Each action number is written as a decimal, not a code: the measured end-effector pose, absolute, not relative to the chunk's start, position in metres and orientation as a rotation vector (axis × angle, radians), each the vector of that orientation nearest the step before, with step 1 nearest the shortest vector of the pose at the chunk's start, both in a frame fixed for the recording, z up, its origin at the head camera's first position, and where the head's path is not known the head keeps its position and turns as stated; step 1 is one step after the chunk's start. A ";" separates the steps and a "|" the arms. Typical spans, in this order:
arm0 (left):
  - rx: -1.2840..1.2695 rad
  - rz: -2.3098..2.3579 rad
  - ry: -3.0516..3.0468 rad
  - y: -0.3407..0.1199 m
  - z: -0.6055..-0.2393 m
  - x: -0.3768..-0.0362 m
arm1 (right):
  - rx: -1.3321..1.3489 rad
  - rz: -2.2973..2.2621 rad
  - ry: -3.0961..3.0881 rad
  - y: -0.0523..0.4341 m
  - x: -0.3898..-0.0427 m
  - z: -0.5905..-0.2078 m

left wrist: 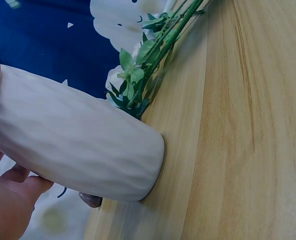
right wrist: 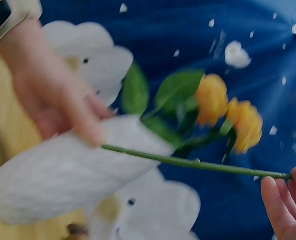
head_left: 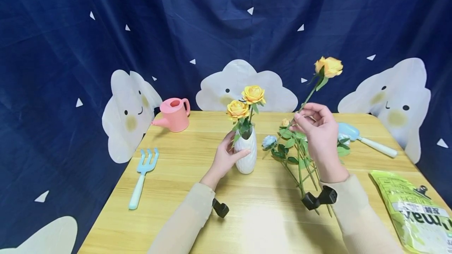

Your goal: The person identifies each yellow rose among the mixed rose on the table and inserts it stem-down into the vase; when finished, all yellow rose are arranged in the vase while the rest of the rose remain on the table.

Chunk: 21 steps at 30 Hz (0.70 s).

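Right hand [head_left: 319,128] is pinching a yellow rose's stem [head_left: 307,100], tilted up-right, just right of the white vase [head_left: 246,153] that the left hand [head_left: 226,156] is gripping upright on the tabletop [head_left: 176,191].

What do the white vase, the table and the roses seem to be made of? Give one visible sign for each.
White vase: likely glazed ceramic; rippled surface with a soft sheen. Table: wood or wood-look laminate, pale with straight grain lines. Yellow roses: probably artificial, fabric petals on uniform plastic-looking green stems, though this can't be confirmed.
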<state>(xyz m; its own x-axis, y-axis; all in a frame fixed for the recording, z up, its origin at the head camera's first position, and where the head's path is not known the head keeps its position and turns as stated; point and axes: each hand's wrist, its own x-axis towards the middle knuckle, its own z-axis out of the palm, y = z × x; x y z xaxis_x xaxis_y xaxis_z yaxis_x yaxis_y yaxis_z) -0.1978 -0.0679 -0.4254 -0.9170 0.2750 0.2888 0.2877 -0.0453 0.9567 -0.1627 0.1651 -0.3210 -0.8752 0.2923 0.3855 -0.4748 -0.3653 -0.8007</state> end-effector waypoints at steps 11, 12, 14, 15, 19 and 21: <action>-0.643 -2.193 -2.138 -0.068 -0.427 -0.198 | 0.363 2.162 -1.267 0.136 -0.168 -0.282; -0.639 -2.194 -2.139 -0.068 -0.427 -0.198 | 0.367 2.140 -1.287 0.133 -0.169 -0.282; -0.639 -2.196 -2.137 -0.067 -0.427 -0.198 | 0.377 2.113 -1.305 0.129 -0.173 -0.283; -0.641 -2.196 -2.137 -0.067 -0.427 -0.198 | 0.383 2.089 -1.325 0.128 -0.175 -0.285; -0.643 -2.201 -2.132 -0.067 -0.428 -0.199 | 0.403 2.038 -1.360 0.124 -0.183 -0.293; -0.637 -2.197 -2.138 -0.067 -0.428 -0.199 | 0.402 2.002 -1.409 0.122 -0.185 -0.298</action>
<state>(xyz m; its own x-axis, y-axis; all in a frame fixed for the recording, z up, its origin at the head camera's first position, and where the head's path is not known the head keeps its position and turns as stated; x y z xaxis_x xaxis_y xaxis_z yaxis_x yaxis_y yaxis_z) -0.1993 -0.0670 -0.4283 -0.9172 0.2700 0.2928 0.2854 -0.0672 0.9560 -0.1853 0.1215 -0.2981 -0.7425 0.3303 0.5827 -0.6600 -0.2125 -0.7206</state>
